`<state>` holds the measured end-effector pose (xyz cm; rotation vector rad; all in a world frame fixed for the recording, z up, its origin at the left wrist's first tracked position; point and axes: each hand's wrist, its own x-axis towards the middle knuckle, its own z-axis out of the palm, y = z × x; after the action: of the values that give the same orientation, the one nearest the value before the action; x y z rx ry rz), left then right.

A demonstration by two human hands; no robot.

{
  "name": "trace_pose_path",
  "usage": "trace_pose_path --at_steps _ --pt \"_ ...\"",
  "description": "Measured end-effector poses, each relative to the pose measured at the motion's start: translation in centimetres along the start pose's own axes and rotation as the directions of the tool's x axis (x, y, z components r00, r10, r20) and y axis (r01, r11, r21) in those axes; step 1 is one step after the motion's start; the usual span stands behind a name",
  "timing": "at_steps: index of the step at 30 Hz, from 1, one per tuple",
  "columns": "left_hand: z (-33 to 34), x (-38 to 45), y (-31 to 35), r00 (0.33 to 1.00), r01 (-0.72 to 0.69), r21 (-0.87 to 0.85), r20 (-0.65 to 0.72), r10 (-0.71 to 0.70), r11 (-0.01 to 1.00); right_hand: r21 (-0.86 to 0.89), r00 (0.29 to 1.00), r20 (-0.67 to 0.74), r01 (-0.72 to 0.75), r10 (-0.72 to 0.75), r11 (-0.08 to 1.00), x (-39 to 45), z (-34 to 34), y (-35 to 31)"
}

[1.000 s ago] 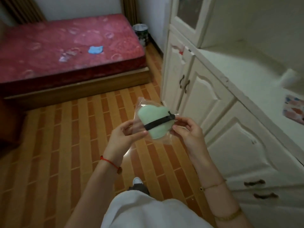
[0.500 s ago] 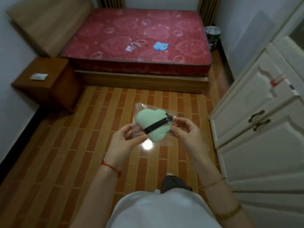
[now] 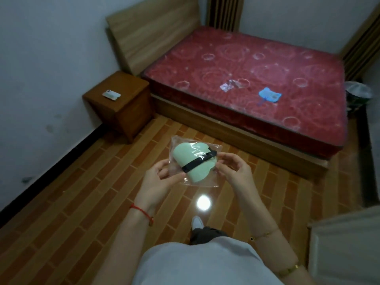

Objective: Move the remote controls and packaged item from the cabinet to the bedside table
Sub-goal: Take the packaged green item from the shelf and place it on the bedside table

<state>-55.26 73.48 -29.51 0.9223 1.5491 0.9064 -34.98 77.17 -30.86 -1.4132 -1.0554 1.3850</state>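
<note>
The packaged item (image 3: 193, 161) is a pale green heart-shaped pad with a black strap, sealed in a clear plastic bag. I hold it in front of me above the floor with both hands: my left hand (image 3: 158, 179) pinches its left edge, my right hand (image 3: 232, 171) pinches its right edge. The brown wooden bedside table (image 3: 131, 103) stands at the far left by the wall, next to the bed. A white remote control (image 3: 111, 94) lies on its top. The cabinet (image 3: 345, 247) shows only as a pale corner at the lower right.
A bed with a red patterned mattress (image 3: 257, 79) and wooden headboard fills the far side, with a blue object (image 3: 269, 96) and a clear wrapper (image 3: 230, 85) on it. A bin (image 3: 357, 95) stands at the far right. Brick-patterned floor (image 3: 82, 192) lies between me and the table.
My view has swung left, away from the cabinet toward the bed and bedside table. Both hands keep the same hold on the packaged item.
</note>
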Motion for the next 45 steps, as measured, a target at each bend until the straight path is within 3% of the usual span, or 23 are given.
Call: trace_pose_path --at_steps 7,15,31,45 --pt "-1.3 10.3 5.5 0.989 0.004 -0.054 -0.148 -0.012 0.999 -0.049 0.989 0.144 0.027 -0.02 0.998 14.5 3.7 -5.3" --pt "-4.2 20.3 7.9 0.955 0.068 -0.161 -0.274 -0.111 0.985 -0.1 0.964 0.266 0.006 0.021 0.995 26.3 9.4 -6.7" --pt "-20.1 48.3 14.7 0.918 0.095 -0.199 -0.361 -0.163 0.975 -0.168 0.933 0.358 0.014 0.047 0.986 53.8 29.6 -13.7" --pt "-29.6 65.4 17.1 0.849 0.126 -0.39 -0.433 -0.303 0.912 -0.265 0.856 0.497 -0.009 0.145 0.964 71.9 44.2 -14.4"
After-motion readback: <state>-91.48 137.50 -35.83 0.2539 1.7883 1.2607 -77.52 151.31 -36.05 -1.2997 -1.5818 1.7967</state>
